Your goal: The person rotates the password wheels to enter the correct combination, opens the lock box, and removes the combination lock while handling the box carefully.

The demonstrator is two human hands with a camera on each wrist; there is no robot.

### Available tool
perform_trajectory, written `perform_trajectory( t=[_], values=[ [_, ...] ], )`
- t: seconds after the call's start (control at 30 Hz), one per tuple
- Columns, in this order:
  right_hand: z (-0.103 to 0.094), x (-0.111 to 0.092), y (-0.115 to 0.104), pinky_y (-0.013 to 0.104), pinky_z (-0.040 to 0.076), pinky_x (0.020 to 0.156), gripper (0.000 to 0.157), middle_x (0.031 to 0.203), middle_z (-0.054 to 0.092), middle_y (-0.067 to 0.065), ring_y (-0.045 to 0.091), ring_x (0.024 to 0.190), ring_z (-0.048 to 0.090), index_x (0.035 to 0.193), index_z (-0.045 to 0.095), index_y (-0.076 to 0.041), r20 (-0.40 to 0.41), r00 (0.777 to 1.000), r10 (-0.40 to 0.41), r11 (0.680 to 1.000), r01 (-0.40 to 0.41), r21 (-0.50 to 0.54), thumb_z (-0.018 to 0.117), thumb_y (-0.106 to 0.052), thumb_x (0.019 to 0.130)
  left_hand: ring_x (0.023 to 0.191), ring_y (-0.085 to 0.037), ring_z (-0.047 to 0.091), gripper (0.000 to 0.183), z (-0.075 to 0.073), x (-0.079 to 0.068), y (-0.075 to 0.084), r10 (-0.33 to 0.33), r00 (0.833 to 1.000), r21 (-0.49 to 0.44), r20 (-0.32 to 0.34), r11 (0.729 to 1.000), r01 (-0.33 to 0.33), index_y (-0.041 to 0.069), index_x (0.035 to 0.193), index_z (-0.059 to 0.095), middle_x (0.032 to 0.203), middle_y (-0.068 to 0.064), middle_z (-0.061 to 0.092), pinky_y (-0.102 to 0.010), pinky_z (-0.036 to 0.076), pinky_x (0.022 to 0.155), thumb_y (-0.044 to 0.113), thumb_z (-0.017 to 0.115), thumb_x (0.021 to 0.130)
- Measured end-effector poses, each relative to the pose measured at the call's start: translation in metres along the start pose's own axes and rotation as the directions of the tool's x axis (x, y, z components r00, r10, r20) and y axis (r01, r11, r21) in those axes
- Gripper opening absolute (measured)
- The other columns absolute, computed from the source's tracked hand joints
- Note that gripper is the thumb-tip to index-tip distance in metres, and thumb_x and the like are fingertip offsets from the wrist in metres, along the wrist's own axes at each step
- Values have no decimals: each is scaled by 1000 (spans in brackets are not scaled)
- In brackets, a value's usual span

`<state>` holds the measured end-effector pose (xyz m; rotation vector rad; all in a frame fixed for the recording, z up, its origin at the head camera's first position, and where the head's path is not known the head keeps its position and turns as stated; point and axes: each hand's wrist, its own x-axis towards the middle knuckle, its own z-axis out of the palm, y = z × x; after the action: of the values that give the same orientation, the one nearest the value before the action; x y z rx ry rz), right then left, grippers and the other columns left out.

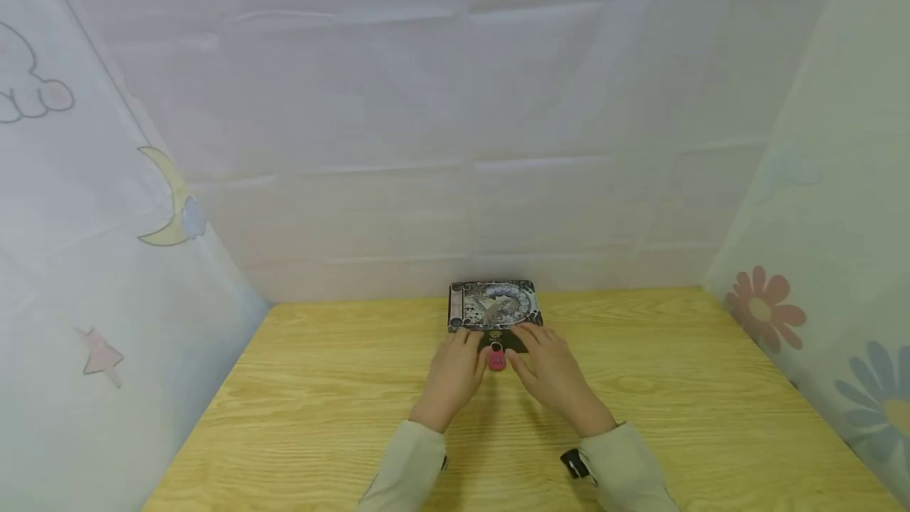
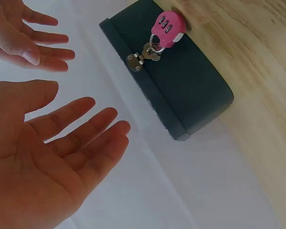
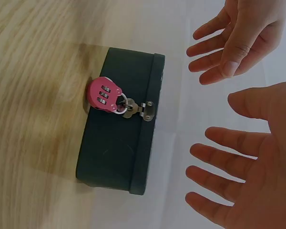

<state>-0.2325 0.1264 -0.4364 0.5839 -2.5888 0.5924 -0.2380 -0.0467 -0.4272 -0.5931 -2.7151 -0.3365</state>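
Note:
A dark green tin box [image 1: 495, 306] with an ornate picture on its lid stands at the back of the table. From the metal hasp [image 3: 149, 110] on its front hangs a pink combination padlock [image 3: 104, 94] with three number wheels. The padlock's shackle passes through the hasp. My left hand [image 1: 453, 370] is at the box's front left, fingers spread and relaxed. Opposite it, my right hand [image 1: 554, 374] is at the front right with its fingers extended. Both wrist views show a gap between the fingertips and the box [image 2: 181, 81], and neither hand holds anything.
The box stands on a wood-grain table [image 1: 320, 409] near the back edge. Behind rises a pale cloth backdrop [image 1: 398, 117], with printed cloth panels at the left and right. A black strap end [image 1: 574, 464] hangs by the right sleeve.

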Motion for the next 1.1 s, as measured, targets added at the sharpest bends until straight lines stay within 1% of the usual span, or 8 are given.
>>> perform_trajectory(
  t=[0.17, 0.3, 0.37, 0.6, 0.7, 0.77, 0.97, 1.1],
  values=[
    [7, 2, 4, 50, 34, 94, 40, 121, 50, 16, 32, 115, 43, 120, 52, -4, 72, 995, 68, 992, -75, 102, 50, -30, 90, 87, -19, 55, 28, 8, 4, -2, -24, 999, -88, 34, 996, 27, 4, 108, 57, 96, -8, 58, -31, 49, 75, 24, 47, 92],
    [10, 6, 4, 45, 40, 90, 38, 118, 52, 14, 30, 111, 46, 119, 52, -1, 135, 983, 127, 972, -151, 181, 50, -27, 90, 86, -21, 56, 25, 15, 8, -4, -41, 997, -154, 65, 987, 51, 1, 106, 58, 94, -9, 58, -31, 49, 74, 18, 50, 90],
    [13, 8, 4, 45, 41, 88, 36, 115, 53, 15, 29, 108, 48, 117, 53, 1, 149, 977, 153, 961, -182, 207, 50, -24, 90, 86, -21, 57, 23, 18, 11, -5, -46, 996, -179, 77, 982, 59, 0, 104, 59, 93, -9, 58, -31, 49, 74, 16, 51, 89],
    [27, 14, 10, 44, 43, 86, 28, 105, 58, 17, 31, 100, 53, 107, 57, 5, 135, 967, 215, 935, -244, 257, 52, -15, 89, 85, -25, 58, 20, 28, 19, -10, -55, 992, -260, 113, 962, 83, -3, 102, 59, 92, -13, 60, -33, 49, 73, 8, 54, 86],
    [33, 16, 13, 44, 43, 86, 27, 104, 59, 18, 31, 99, 54, 105, 58, 6, 158, 957, 244, 913, -282, 295, 52, -14, 88, 83, -25, 59, 20, 33, 22, -12, -59, 990, -292, 126, 952, 94, -5, 101, 59, 90, -16, 62, -32, 50, 71, 4, 54, 84],
    [36, 18, 14, 44, 43, 85, 26, 102, 59, 18, 31, 98, 54, 103, 59, 7, 165, 952, 257, 905, -297, 304, 52, -14, 88, 82, -26, 60, 19, 37, 24, -14, -59, 990, -306, 130, 947, 96, -7, 100, 59, 89, -17, 62, -32, 50, 68, 1, 55, 83],
    [44, 21, 17, 43, 45, 80, 19, 93, 62, 17, 31, 91, 57, 94, 62, 6, 139, 956, 259, 907, -290, 306, 55, -10, 85, 79, -26, 61, 21, 46, 27, -16, -69, 987, -331, 146, 937, 114, -9, 101, 58, 87, -17, 62, -30, 50, 64, -2, 54, 82],
    [47, 23, 19, 42, 47, 76, 16, 88, 64, 15, 28, 86, 59, 89, 64, 5, 132, 955, 264, 897, -293, 330, 55, -7, 84, 76, -24, 61, 20, 50, 28, -17, -87, 988, -345, 130, 930, 128, -9, 99, 58, 83, -16, 62, -29, 50, 62, -3, 54, 80]
  ],
)
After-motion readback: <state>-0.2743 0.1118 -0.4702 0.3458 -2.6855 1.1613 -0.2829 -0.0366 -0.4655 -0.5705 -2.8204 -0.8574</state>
